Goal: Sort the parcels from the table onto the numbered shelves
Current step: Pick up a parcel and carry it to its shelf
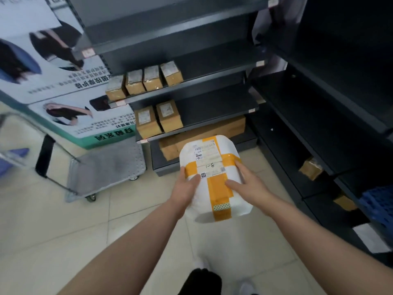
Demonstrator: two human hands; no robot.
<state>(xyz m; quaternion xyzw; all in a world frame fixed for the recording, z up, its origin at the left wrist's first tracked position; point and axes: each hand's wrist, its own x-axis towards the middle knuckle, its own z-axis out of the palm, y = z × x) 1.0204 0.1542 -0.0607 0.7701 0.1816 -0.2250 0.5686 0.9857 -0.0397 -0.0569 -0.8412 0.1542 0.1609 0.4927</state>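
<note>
Both hands are on the parcel. Left hand (187, 186) clamps the left edge, thumb laid across the top face, fingers tucked out of sight underneath. Right hand (247, 180) grips the right edge, one finger stretched in toward the middle.

The parcel (209, 154) sits squarely between the two hands, held in the air above the tiled floor (53, 220), just in front of the lowest level of the dark shelf unit (212, 103). It's a soft, bulging white bag, strapped with a cross of orange-yellow tape, with a printed label on top and "8-1" handwritten across the middle.

On the right stands a second shelf unit (319, 103), dark as well. On the left a big printed poster (42, 81) leans beside the shelves, and a grey flat cart (106, 167) is parked below it.

On the shelf unit ahead, large cartons (229, 126) fill the bottom level behind the parcel, a row of four brown boxes (146, 81) stands higher up, and a pair of boxes (158, 120) sits one level below those. One small brown box (311, 169) lies low in the right-hand unit.
</note>
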